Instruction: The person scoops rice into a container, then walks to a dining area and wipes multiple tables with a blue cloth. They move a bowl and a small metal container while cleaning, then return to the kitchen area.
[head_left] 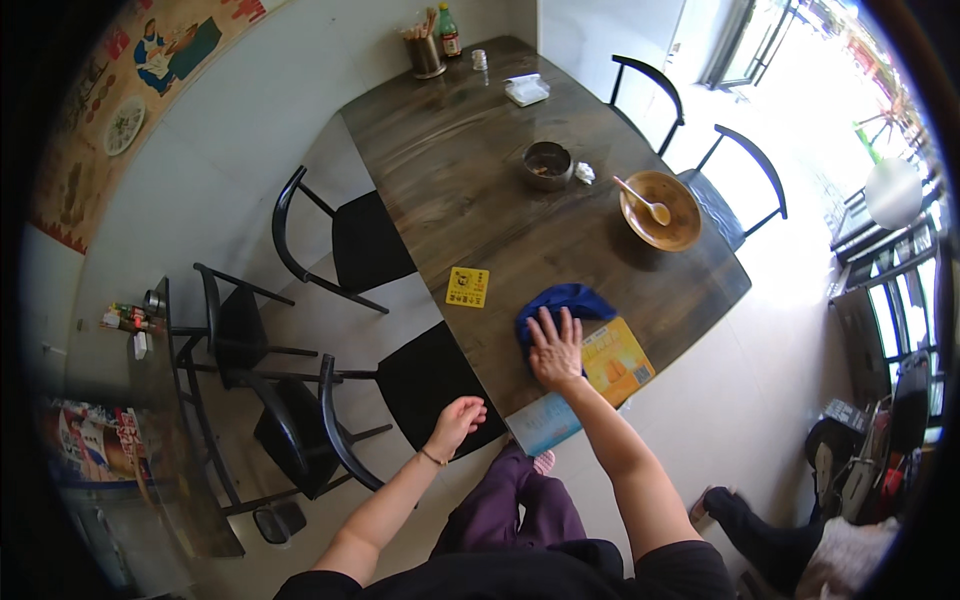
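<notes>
Fingers (472, 408) of the left hand (455, 428) are held loosely curled above a black chair seat (415, 375); whether anything is enclosed cannot be told. A blue and yellow printed sheet (618, 362) is laid at the near end of the wooden table (450, 170), crossed by the right forearm. By its far edge, a dark blue cloth (572, 297) is pressed to the tabletop under the spread, ungripping right hand (556, 352). A yellow card (467, 288) is seen to the left. Farther off are set a brown bowl (678, 232) with a spoon (659, 213) inside, crumpled tissue (585, 173) and a dark bowl (548, 180); farthest, a green bottle (450, 38).
</notes>
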